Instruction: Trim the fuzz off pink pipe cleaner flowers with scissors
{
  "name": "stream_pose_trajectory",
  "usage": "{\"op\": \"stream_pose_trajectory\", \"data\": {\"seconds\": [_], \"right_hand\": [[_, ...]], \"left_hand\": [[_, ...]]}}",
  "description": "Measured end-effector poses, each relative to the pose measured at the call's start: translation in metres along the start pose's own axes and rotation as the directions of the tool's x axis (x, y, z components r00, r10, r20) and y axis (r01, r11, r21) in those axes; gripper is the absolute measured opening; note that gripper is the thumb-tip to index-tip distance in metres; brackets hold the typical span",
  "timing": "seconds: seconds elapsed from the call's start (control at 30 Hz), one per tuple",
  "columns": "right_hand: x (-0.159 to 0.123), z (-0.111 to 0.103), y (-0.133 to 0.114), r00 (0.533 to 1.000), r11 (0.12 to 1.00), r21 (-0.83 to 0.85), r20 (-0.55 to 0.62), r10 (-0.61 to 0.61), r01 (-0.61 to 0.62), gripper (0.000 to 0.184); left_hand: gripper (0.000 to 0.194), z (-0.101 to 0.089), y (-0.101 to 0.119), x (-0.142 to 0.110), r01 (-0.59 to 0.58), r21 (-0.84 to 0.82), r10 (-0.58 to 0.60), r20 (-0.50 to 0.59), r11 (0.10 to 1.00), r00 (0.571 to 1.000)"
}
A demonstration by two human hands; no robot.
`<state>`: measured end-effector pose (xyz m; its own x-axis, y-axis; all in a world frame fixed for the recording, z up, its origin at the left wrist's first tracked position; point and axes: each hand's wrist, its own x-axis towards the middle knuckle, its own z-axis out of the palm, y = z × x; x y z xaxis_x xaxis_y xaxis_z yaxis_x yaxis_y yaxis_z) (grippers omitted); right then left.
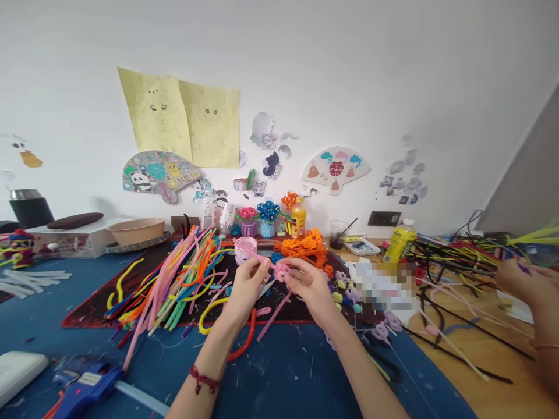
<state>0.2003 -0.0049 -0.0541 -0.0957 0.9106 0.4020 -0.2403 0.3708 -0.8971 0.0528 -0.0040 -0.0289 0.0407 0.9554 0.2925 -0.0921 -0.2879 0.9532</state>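
Note:
My left hand [250,285] pinches the pink pipe cleaner strands that run into a small looped pink pipe-cleaner flower [282,270]. From the other side my right hand [312,286] grips the same flower between thumb and fingers. A pink pipe cleaner [273,318] slants down below it. Just behind my left hand stands a pink and white cup [245,250]. Scissor blades [264,287] show partly under my hands. A heap of orange pipe-cleaner flowers [304,247] lies behind my right hand.
Many coloured pipe cleaners [174,285] spread over the dark mat at left. A blue glue gun [89,390] lies front left. Lilac flowers [381,333] lie at right. Another person's hand [522,285] works at far right, beside black pipe cleaners [463,262]. Bottles and potted flowers line the wall.

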Motion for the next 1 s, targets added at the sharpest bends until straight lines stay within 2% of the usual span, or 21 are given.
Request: {"op": "stream_pose_trajectory", "data": {"seconds": [0.47, 0.73, 1.0], "right_hand": [[-0.0021, -0.0012, -0.0001, 0.995, 0.998, -0.020, 0.072, -0.064, 0.066, 0.026], [-0.0016, -0.0024, 0.0046, 0.995, 0.998, 0.033, 0.082, -0.061, 0.059, 0.031], [-0.0005, -0.0025, 0.0038, 0.994, 0.996, 0.002, 0.059, -0.092, 0.092, 0.030]], "left_hand": [[0.034, 0.0024, 0.0032, -0.0034, -0.008, -0.064, 0.010, 0.025, 0.998, 1.000], [0.037, 0.0000, 0.0011, -0.0013, 0.070, -0.059, -0.065, 0.081, 0.996, 0.995], [0.040, -0.0034, -0.0049, 0.0041, 0.130, -0.039, -0.126, 0.102, 0.991, 0.987]]}}
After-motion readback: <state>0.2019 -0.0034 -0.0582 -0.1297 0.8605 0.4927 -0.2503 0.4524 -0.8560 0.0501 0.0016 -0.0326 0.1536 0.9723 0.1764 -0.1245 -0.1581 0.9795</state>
